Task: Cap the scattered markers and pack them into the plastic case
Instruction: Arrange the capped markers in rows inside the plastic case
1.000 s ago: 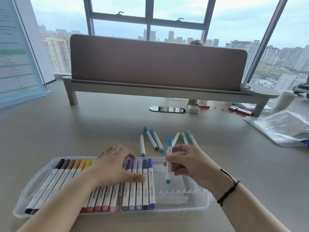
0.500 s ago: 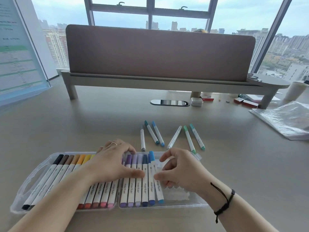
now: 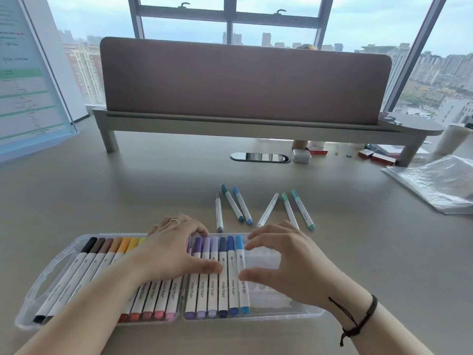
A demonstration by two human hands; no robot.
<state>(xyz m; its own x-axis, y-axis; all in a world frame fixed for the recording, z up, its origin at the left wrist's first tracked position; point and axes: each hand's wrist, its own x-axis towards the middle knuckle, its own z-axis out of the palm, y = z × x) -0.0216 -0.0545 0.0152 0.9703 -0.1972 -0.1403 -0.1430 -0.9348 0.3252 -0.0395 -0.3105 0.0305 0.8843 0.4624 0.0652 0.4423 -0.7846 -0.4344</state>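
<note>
Hands both open: left hand [image 3: 171, 254] presses packed markers [image 3: 207, 275]; right hand [image 3: 289, 265], empty, should seat light-blue marker [image 3: 242, 272] flush against its neighbour.

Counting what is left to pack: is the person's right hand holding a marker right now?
No, the right hand hovers open over the clear plastic case beside the seated light blue marker, gripping nothing.

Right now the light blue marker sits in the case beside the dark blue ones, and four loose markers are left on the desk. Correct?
Not quite: the head view shows six loose markers on the desk, not four. The light blue marker does sit in the case beside the dark blue ones.
</note>
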